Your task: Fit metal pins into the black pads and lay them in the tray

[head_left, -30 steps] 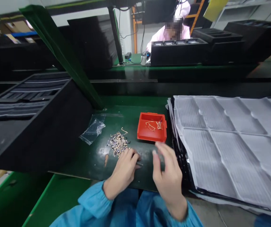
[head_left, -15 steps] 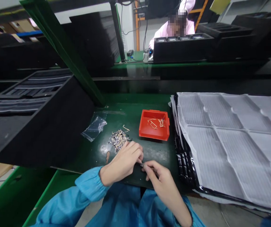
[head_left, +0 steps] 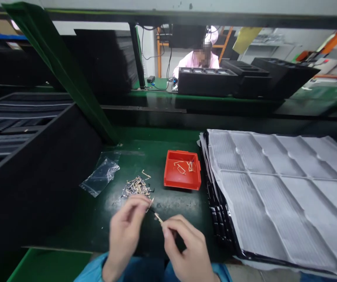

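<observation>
from where i stand, the left hand (head_left: 125, 229) and the right hand (head_left: 184, 246) are both closed in a tight pinch on a thin tan-and-black piece (head_left: 157, 217), holding it between them just above the green mat (head_left: 180, 205). most of the pieces still lie in a loose heap (head_left: 137, 188) on the mat, while only a few tan strips (head_left: 181, 167) sit in the red tray (head_left: 182, 185) nearby, so plenty looks left to do.

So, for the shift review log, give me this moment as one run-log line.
left hand | right hand | between hands: small tan strip | nearby: loose strip pile | red tray
</observation>
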{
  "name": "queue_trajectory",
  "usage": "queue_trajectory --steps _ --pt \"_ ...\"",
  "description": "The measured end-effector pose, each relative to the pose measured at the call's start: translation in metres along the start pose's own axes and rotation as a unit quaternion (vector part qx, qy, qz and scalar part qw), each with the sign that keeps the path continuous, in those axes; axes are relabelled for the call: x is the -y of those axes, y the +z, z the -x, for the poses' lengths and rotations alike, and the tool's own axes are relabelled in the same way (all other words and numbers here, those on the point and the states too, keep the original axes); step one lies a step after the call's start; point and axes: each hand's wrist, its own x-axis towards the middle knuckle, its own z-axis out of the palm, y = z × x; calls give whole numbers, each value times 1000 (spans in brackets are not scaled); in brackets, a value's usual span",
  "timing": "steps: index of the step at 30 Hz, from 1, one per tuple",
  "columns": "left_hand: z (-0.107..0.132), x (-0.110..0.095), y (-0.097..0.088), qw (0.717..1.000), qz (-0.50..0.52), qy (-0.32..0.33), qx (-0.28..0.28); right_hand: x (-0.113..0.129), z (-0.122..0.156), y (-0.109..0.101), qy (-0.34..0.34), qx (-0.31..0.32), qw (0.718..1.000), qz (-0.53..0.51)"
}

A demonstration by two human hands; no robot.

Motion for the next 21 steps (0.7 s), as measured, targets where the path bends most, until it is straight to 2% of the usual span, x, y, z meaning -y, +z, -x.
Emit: queue_trajectory --steps 2,3,4,5,6,8,9,11,12,14,18,21 --pt "-12 3 -6 981 63 10 -182 -2 -12 -7 -22 -62 998 14" --pt "-18 3 -8 964 88 31 -250 -5 -19 -10 -7 -101 995 17" --pt "-23 1 -9 950 103 59 -289 -8 -25 -12 18 -126 992 19" --pt "-25 0 -8 944 102 95 -298 -12 -30 -13 41 -137 989 22" --pt "-26 -1 -7 946 86 131 -282 -14 -32 -11 66 -124 990 9" --pt "-23 -3 -3 954 32 206 -215 -17 -30 -2 129 -34 986 -99" --pt "-20 -2 0 954 4 240 -177 -17 -26 4 168 20 968 -188" --pt "-15 0 3 948 -43 297 -111 -14 -16 16 234 101 893 -370" --pt "-13 2 4 943 -61 316 -82 -12 -12 20 256 120 857 -431" --pt "-11 5 3 936 -91 339 -26 -8 -7 23 275 131 825 -475" --pt "-13 7 -3 923 -122 357 73 -10 -8 10 291 101 826 -471" --pt "-15 -10 0 929 -110 334 116 -23 -4 0 281 40 849 -445"
